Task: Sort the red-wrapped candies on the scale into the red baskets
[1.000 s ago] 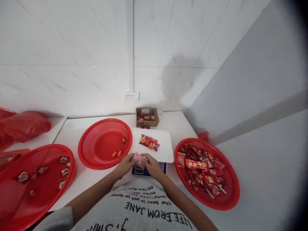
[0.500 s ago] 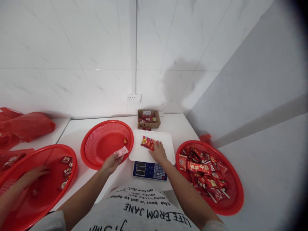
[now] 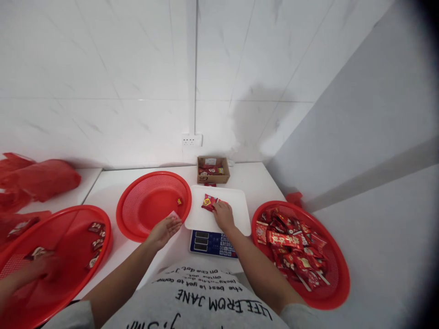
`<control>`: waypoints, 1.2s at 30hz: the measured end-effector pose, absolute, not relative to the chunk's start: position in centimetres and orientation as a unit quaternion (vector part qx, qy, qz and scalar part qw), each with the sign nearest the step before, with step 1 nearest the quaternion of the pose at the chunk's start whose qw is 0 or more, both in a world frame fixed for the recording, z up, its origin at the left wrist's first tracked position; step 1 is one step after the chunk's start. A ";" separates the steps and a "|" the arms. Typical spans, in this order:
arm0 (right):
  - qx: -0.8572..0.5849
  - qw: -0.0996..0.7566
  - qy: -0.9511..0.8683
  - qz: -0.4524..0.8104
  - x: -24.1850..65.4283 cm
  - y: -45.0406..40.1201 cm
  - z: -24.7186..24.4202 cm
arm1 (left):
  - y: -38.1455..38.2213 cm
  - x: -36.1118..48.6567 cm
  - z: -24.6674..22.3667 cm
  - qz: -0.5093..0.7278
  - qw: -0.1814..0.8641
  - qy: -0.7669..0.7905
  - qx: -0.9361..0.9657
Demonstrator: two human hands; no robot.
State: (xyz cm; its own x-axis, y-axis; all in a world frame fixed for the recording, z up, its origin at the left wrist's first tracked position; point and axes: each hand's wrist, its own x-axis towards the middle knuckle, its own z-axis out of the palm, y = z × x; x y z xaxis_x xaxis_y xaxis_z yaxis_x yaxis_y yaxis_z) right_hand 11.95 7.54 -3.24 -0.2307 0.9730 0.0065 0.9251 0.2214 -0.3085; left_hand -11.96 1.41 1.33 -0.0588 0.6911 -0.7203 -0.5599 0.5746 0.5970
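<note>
My left hand (image 3: pixel 163 233) is turned partly palm up beside the near right rim of the middle red basket (image 3: pixel 128 224). Its fingers are closed on a pink-and-white wrapped packet (image 3: pixel 174 215), mostly covered by the fingers. Over the white scale tray (image 3: pixel 199 221), my right hand (image 3: pixel 223 216) has its fingertips closed on red candy packets. One red packet with a yellow patch (image 3: pixel 207 202) shows left of those fingers, and another red edge shows behind them. Below the tray sits the blue scale panel (image 3: pixel 212 244). A small yellow-and-red candy (image 3: pixel 179 201) lies inside the middle basket.
At right stands a red basket (image 3: pixel 343 283) heaped with red candy packets. A cardboard box (image 3: pixel 213 179) of packets is behind the tray. Another person's hand (image 3: pixel 46 266), blurred, reaches into the left red basket (image 3: pixel 103 219). Red bags (image 3: pixel 48 178) lie at far left.
My right hand has shifted slightly left over the packets. My left hand has turned, and its fingers now cover more of the pink packet. The other person's hand moved lower in the left basket.
</note>
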 end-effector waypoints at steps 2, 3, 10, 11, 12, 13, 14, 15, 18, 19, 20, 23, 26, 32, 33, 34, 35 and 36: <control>-0.603 0.108 -0.782 0.113 12.2 7.3 -3.1 | 1.3 -11.5 1.4 0.435 0.698 0.563 0.079; -0.603 0.110 -0.782 0.112 12.4 7.1 -3.1 | 1.2 -11.2 1.4 0.423 0.706 0.561 0.086; -0.628 0.123 -0.758 0.127 12.4 6.7 -3.6 | 0.6 -8.7 0.9 0.351 0.763 0.530 0.118; -0.629 0.118 -0.758 0.125 12.3 6.8 -3.7 | 0.5 -8.4 0.9 0.343 0.768 0.527 0.123; -0.627 0.110 -0.761 0.124 12.1 7.0 -3.9 | 0.5 -8.1 0.9 0.336 0.771 0.525 0.128; -0.624 0.101 -0.765 0.122 11.9 7.1 -4.0 | 0.4 -7.9 1.0 0.329 0.774 0.524 0.133; -0.620 0.094 -0.770 0.118 11.7 7.3 -4.1 | 0.4 -7.7 1.1 0.324 0.774 0.526 0.137; -0.616 0.091 -0.774 0.111 11.6 7.4 -4.2 | 0.4 -7.6 1.2 0.320 0.774 0.528 0.141; -0.603 0.109 -0.786 0.087 11.6 7.6 -4.2 | 0.3 -7.5 1.4 0.313 0.771 0.535 0.147; -0.598 0.117 -0.788 0.083 11.7 7.6 -4.2 | 0.3 -7.6 1.4 0.312 0.771 0.536 0.147; -0.595 0.123 -0.790 0.083 11.8 7.5 -4.1 | 0.2 -7.6 1.4 0.312 0.770 0.537 0.147; -0.597 0.129 -0.787 0.085 12.3 7.4 -4.0 | 0.1 -7.7 1.2 0.313 0.768 0.540 0.141; -0.606 0.158 -0.774 0.092 12.6 7.1 -3.6 | 0.1 -7.5 1.1 0.307 0.775 0.535 0.137; -0.489 0.303 -0.807 0.133 11.7 4.2 -1.9 | 0.9 -6.5 1.6 0.323 0.806 0.484 0.110; -0.453 0.306 -0.826 0.137 11.4 3.4 -1.7 | 1.1 -6.4 1.7 0.337 0.807 0.472 0.111; -0.424 0.303 -0.842 0.141 11.2 2.7 -1.6 | 1.4 -6.3 1.8 0.354 0.801 0.469 0.114; -0.406 0.297 -0.852 0.145 11.1 2.1 -1.6 | 1.6 -6.3 1.9 0.372 0.789 0.475 0.116; -0.403 0.291 -0.855 0.147 11.1 1.7 -1.7 | 1.9 -6.3 2.0 0.390 0.774 0.487 0.113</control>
State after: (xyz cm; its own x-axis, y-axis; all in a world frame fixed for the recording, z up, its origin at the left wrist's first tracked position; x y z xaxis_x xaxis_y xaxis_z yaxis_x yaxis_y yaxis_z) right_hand 11.07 1.74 -1.72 -0.5054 0.7749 0.3795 0.6036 0.6318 -0.4863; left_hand -6.35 1.86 2.01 0.2225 0.7127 -0.6653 -0.4935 0.6708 0.5536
